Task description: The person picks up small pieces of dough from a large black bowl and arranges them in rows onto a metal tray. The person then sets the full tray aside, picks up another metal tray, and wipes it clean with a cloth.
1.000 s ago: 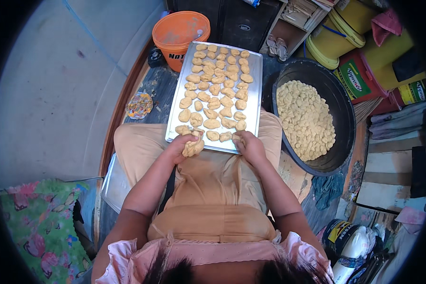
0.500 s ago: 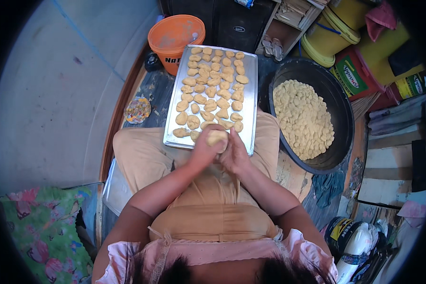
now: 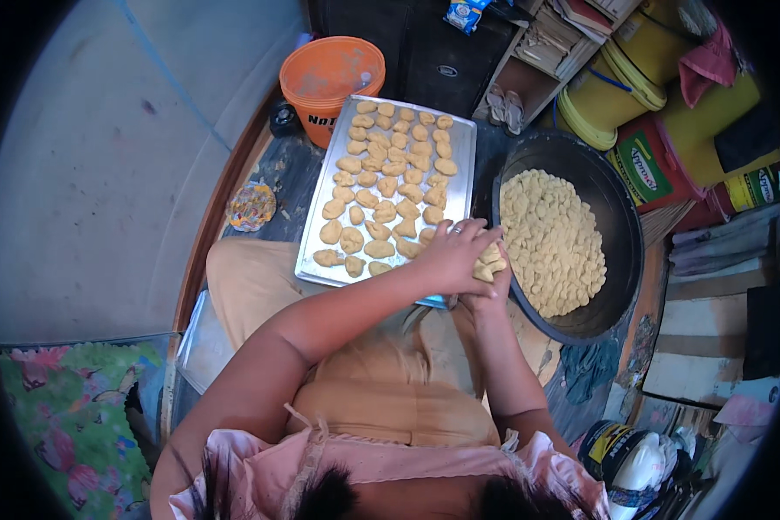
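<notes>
Dough (image 3: 491, 258) is held between the person's two hands, at about four o'clock from the middle of the metal tray (image 3: 466, 165), taking the person's body as six. The left hand (image 3: 455, 258) lies over it, its fingers partly spread and curved around the lump. The right hand (image 3: 490, 299) cups it from five o'clock below, but the lump and the left hand hide much of its palm, so how tightly it closes cannot be told.

Rows of dough pieces (image 3: 379, 250) cover most of the tray, lying apart or just touching. Between three and four o'clock, a black basin (image 3: 620, 225) holds a large heap of small pale lumps (image 3: 553, 243).

The step in hand seems to be working one portion between the palms. The next move probably calls for a light, two-sided hold that keeps the soft lump whole, and care over the tray's five o'clock corner, which the hands partly hide.
</notes>
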{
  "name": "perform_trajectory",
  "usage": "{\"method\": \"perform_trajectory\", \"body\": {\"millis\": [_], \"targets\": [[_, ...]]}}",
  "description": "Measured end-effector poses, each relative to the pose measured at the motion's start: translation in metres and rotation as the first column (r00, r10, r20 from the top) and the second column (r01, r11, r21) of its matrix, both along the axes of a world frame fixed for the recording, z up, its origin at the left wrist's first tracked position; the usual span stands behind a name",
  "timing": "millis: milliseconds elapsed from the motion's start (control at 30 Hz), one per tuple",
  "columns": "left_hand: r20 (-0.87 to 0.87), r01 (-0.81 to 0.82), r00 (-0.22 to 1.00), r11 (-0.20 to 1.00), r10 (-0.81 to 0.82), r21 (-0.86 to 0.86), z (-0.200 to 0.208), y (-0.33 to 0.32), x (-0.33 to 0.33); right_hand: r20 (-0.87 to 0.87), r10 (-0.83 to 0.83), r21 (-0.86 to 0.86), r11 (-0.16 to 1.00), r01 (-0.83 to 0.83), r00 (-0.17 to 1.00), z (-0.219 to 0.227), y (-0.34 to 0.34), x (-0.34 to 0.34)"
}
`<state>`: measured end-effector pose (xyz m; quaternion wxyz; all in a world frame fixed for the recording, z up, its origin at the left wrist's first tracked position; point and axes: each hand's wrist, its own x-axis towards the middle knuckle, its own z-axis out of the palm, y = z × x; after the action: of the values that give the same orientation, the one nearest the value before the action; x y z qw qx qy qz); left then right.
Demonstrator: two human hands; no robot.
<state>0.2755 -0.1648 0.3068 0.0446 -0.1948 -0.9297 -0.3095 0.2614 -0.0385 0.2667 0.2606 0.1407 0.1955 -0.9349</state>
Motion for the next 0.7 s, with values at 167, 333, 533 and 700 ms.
{"method": "perform_trajectory", "body": {"millis": [167, 333, 533, 700], "targets": [[-0.104, 0.003, 0.994, 0.984, 0.016, 0.180, -0.004, 0.009, -0.040, -0.083, 0.040, -0.521, 0.850, -0.077, 0.996, -0.005, 0.036, -0.050], [-0.083, -0.208, 0.968, 0.942, 0.237, 0.264, -0.033, -0.017, -0.124, -0.002, -0.155, -0.640, 0.760, 0.118, 0.988, -0.015, 0.108, -0.119], [-0.220, -0.479, 0.863, 0.875, 0.455, -0.069, -0.079, -0.061, -0.229, 0.343, -0.714, -0.122, 0.610, 0.783, 0.610, -0.062, 0.111, -0.147], [-0.081, -0.370, 0.928, 0.873, 0.363, -0.318, -0.096, -0.057, -0.245, -0.125, -0.466, 0.532, 0.713, 0.456, 0.876, -0.027, -0.001, -0.110]]}}
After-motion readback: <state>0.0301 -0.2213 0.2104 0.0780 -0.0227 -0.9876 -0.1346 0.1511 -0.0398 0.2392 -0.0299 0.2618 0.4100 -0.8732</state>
